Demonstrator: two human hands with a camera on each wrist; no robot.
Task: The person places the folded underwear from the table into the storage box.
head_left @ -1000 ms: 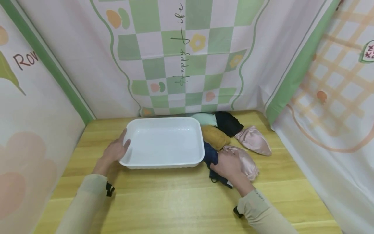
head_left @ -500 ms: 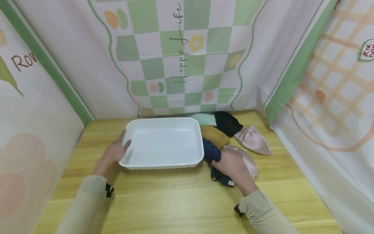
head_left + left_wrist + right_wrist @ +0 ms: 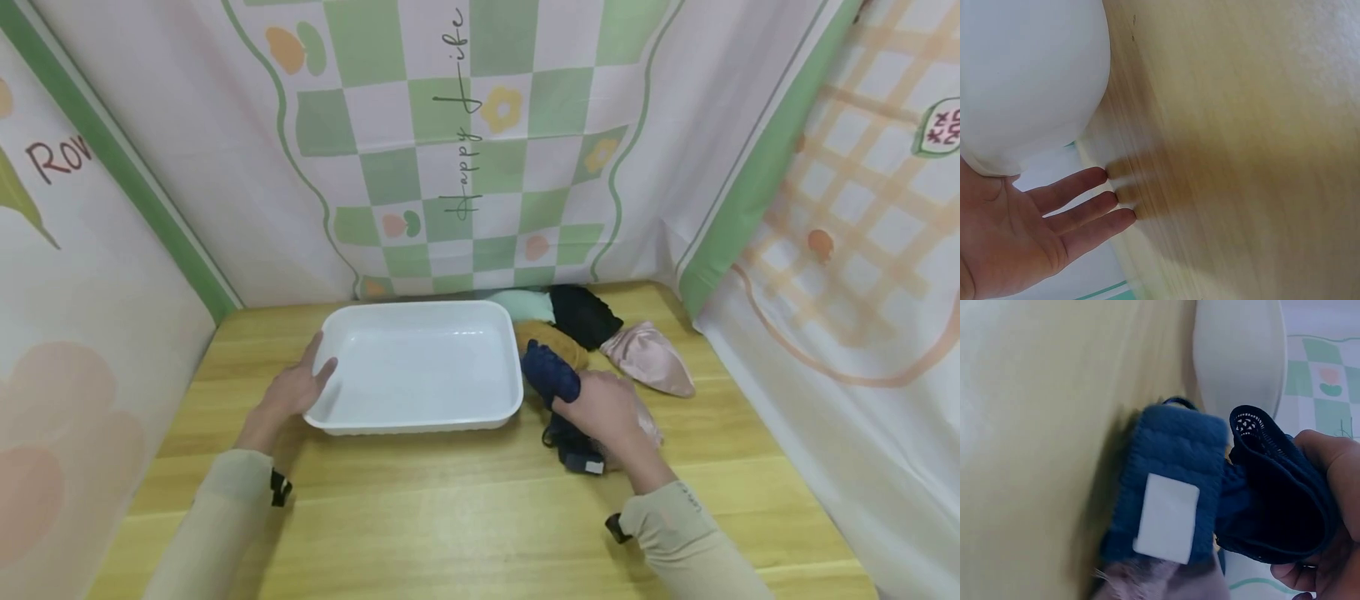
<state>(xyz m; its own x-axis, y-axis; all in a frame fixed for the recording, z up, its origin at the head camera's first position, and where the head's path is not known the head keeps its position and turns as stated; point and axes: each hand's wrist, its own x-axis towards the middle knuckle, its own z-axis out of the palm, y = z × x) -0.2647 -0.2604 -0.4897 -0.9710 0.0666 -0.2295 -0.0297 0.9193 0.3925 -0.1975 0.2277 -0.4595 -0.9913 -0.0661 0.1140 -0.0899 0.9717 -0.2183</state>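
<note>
A white rectangular tray (image 3: 420,367) stands on the table. My left hand (image 3: 288,390) rests at its left end, thumb over the rim; in the left wrist view three straight fingers (image 3: 1088,219) extend outside the tray wall. My right hand (image 3: 603,408) grips a folded navy bra (image 3: 551,373) just right of the tray. Its hook band with a white label (image 3: 1167,519) hangs down in the right wrist view, and lace trim shows along the fold. Beneath and behind this hand, a pink satin bra (image 3: 648,423) is partly hidden.
Behind the navy bra lie a mustard folded piece (image 3: 531,333), a mint one (image 3: 521,305), a black one (image 3: 585,317) and another pink satin one (image 3: 651,358). A checked curtain (image 3: 465,167) borders the wooden table (image 3: 450,517) at the back, with printed cloth at both sides.
My right hand has picked at the navy bra and raised it, moving slightly right; it now overlaps the mustard piece. The left hand stays at the tray.
</note>
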